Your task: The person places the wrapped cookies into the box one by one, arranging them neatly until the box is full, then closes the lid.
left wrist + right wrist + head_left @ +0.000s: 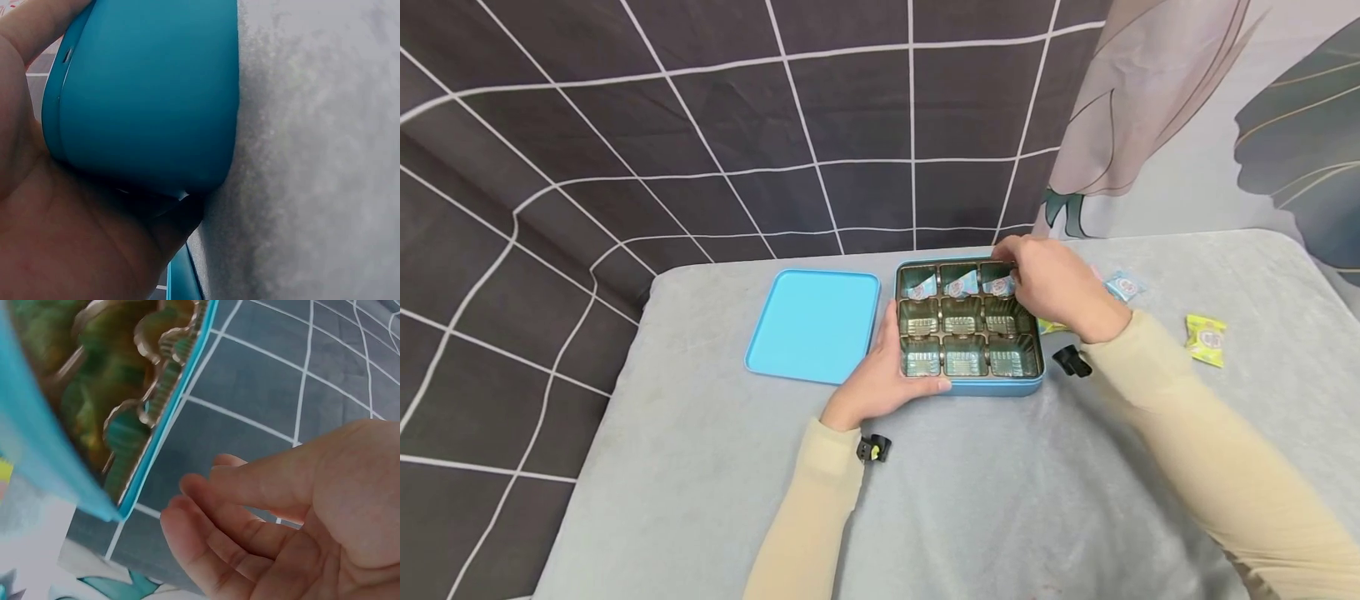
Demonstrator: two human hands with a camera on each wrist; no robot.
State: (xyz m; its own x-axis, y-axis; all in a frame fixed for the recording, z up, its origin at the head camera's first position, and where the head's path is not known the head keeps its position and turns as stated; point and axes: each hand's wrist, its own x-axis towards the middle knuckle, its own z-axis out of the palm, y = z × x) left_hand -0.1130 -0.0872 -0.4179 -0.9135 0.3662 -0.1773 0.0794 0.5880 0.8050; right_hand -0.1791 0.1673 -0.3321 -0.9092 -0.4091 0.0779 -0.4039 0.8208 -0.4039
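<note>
A blue rectangular tin (992, 388) holds a brown plastic tray divided into several compartments. Blue-and-white wrapped candies (962, 284) sit in the three compartments of the back row; the middle and front rows hold nothing visible. My left hand (880, 379) grips the tin's front left corner, thumb along the front wall and fingers along the left side. Over the tin's back right corner is my right hand (1052, 283), which hides part of the right compartments. In the right wrist view its fingers (187, 531) are loosely bent with nothing between them, beside the tin's rim.
Left of the tin lies its blue lid (820, 325), flat on the grey cloth-covered table (700, 467). On the right are a blue wrapped candy (1123, 285) and a yellow one (1206, 339). Another yellow wrapper (1052, 326) shows beside the tin. A dark checked curtain (850, 117) hangs behind.
</note>
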